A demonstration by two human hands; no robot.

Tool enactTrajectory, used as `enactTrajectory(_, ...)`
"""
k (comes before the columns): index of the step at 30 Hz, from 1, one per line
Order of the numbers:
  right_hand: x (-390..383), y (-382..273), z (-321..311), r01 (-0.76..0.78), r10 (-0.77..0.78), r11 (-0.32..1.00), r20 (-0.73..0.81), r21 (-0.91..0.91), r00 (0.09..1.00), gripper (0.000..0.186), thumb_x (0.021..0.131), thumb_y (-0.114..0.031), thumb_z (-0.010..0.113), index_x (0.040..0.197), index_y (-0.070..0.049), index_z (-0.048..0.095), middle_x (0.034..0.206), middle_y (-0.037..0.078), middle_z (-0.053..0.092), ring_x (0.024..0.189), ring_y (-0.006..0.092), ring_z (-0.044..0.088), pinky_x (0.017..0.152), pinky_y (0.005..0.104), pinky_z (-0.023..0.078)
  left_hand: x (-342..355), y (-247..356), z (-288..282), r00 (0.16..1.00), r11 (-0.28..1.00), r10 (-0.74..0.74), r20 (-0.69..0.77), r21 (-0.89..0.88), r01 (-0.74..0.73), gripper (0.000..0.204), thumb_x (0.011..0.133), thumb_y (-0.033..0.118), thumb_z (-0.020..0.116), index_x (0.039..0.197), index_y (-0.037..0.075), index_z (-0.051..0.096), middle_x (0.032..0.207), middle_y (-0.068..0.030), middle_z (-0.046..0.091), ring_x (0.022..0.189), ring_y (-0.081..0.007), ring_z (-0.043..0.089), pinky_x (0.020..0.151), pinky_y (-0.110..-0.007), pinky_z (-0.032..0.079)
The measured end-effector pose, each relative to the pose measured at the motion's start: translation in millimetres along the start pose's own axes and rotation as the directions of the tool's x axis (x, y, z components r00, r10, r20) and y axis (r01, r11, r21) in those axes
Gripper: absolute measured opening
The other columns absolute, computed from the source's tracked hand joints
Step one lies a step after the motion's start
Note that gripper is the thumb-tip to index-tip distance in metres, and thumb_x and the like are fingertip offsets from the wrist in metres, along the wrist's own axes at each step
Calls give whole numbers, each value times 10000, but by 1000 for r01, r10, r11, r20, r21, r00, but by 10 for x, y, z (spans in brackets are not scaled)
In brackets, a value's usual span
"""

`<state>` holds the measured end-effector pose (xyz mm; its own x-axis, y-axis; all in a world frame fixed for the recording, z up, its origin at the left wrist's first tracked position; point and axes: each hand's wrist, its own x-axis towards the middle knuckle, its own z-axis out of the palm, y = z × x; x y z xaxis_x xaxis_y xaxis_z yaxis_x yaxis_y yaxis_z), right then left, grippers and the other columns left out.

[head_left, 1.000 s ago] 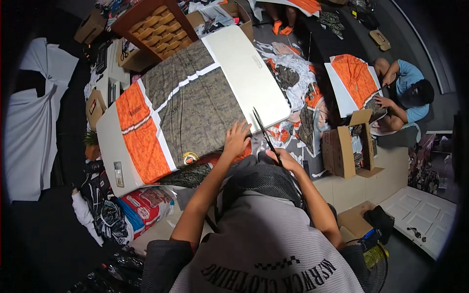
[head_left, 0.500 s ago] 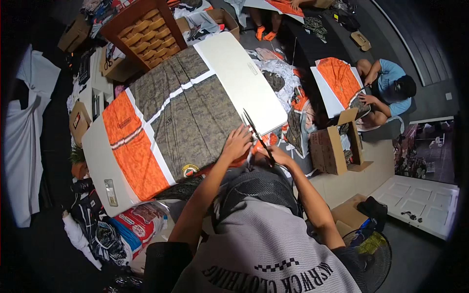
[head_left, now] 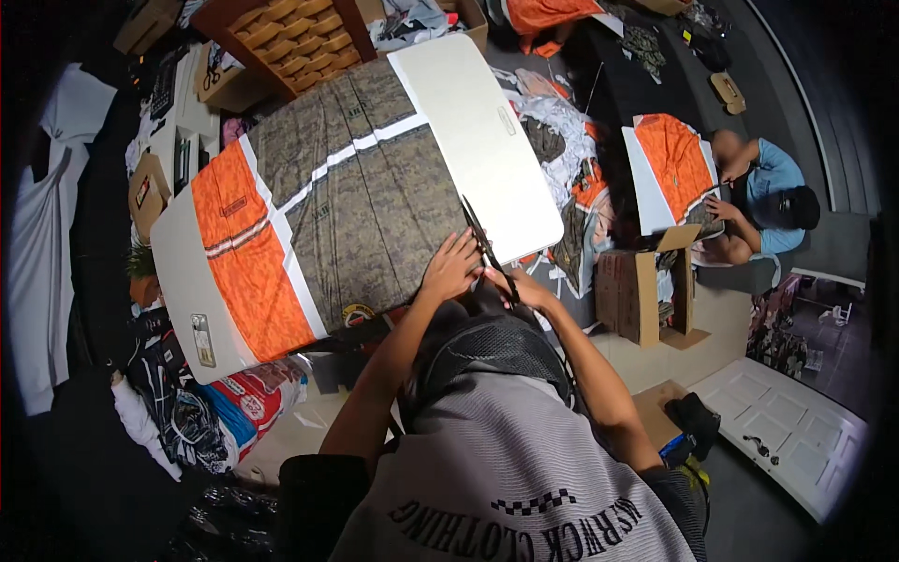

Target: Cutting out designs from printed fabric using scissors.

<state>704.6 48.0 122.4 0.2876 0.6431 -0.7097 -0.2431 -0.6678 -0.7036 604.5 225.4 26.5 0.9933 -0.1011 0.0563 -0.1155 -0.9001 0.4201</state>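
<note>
Left hand [head_left: 453,266] spread flat on the near-right part of the camouflage-and-orange fabric [head_left: 375,211], which lies across the white desk [head_left: 501,173], probably to stop slipping; right hand [head_left: 527,289] closed round black scissors [head_left: 483,238], blades along the fabric's edge, likely for alignment, finger loops and blade gap unclear.

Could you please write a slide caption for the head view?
The right hand holds black scissors beside the left hand, which rests on camouflage fabric on a white table.
</note>
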Motion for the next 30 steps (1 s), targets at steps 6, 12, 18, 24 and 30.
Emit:
enactTrajectory(6,20,-24,99,-17,18,999,-19,46,1000,650,926,-619,531,696,-18,622,563,53,546,473,130,512,466,253,397,1,-13,36,998,997,-39,-49,-66,36,636,828,256,550,1426,70,441,1538,-80,367,1471,-263,255,1205,-425,174)
enactTrajectory(12,116,26,151,-3,6,998,-49,66,999,600,937,-560,562,698,-12,618,546,45,531,441,125,489,440,254,386,-13,-46,43,995,999,19,-102,-43,-23,578,817,268,564,1339,29,500,1451,-105,448,1454,-265,277,1204,-431,174)
enactTrajectory(18,293,148,196,30,-23,998,-124,58,992,556,945,-506,585,682,-17,608,531,35,514,430,124,481,418,256,378,-6,-41,17,1000,997,-17,-11,-72,16,598,835,246,549,1400,68,471,1504,-68,420,1454,-248,289,1205,-423,176)
enactTrajectory(24,374,157,195,41,-27,994,-127,106,992,537,949,-472,598,640,-33,590,513,30,500,421,122,474,407,256,375,-33,-30,49,999,996,-40,11,-73,41,589,858,256,539,1418,83,470,1532,-36,402,1456,-236,291,1205,-417,173)
enactTrajectory(30,380,82,174,28,-14,996,-163,82,987,543,952,-469,595,615,-44,574,502,23,489,414,121,464,409,249,376,-34,-24,36,999,999,-31,6,-43,31,571,877,278,538,1412,85,483,1531,-25,403,1456,-229,289,1203,-408,176)
